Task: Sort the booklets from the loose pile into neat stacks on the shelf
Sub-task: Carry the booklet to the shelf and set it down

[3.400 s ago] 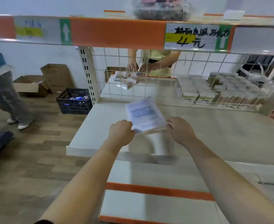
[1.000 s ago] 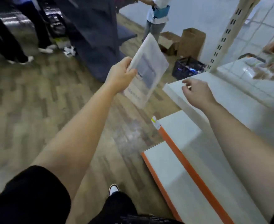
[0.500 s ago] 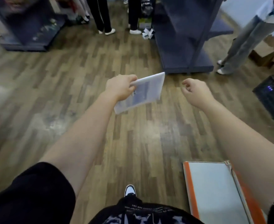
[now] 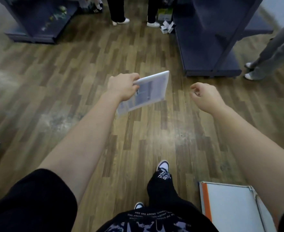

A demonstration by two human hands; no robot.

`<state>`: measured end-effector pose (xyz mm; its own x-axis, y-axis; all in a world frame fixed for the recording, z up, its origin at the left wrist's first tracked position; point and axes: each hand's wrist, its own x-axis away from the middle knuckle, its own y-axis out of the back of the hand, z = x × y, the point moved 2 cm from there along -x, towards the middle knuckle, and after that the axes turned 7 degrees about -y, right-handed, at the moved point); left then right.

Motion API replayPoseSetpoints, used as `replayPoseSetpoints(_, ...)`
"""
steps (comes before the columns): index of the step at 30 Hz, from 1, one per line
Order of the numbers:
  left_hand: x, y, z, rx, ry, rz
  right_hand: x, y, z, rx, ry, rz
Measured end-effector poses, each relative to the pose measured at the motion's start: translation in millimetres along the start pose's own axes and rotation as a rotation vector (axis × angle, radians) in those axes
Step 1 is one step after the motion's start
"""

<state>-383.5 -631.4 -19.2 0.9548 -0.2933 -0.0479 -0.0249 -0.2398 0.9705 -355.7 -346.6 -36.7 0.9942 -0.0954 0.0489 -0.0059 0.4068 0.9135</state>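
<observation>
My left hand (image 4: 123, 87) grips a white booklet (image 4: 148, 91) with a bluish printed cover by its left edge, holding it tilted above the wooden floor. A little to the right, my right hand (image 4: 204, 95) hangs loosely curled with nothing in it, apart from the booklet. A corner of the white shelf with an orange edge strip (image 4: 230, 203) shows at the lower right, behind me. No loose pile of booklets is in view.
Dark blue shelving units stand ahead at the right (image 4: 204, 39) and far left (image 4: 41, 19). Other people's legs stand at the top centre (image 4: 118, 12) and the right edge (image 4: 271, 52). Small white boxes (image 4: 167, 27) lie on the floor. My own legs and shoes (image 4: 162, 168) are below.
I have turned away from the white shelf to face the open floor. The booklet, earlier held in both hands over the shelf, is now in my left hand only; my right hand has let go.
</observation>
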Motion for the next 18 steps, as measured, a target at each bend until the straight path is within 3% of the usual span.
replayPoseSetpoints(8,-153,15,16,0.031,-0.008,-0.050,-153,43,2,0.028,0.031,-0.073)
replayPoseSetpoints(18,-337,28,67,0.044,0.033,-0.075,-357,48,18,0.086,0.075,0.001)
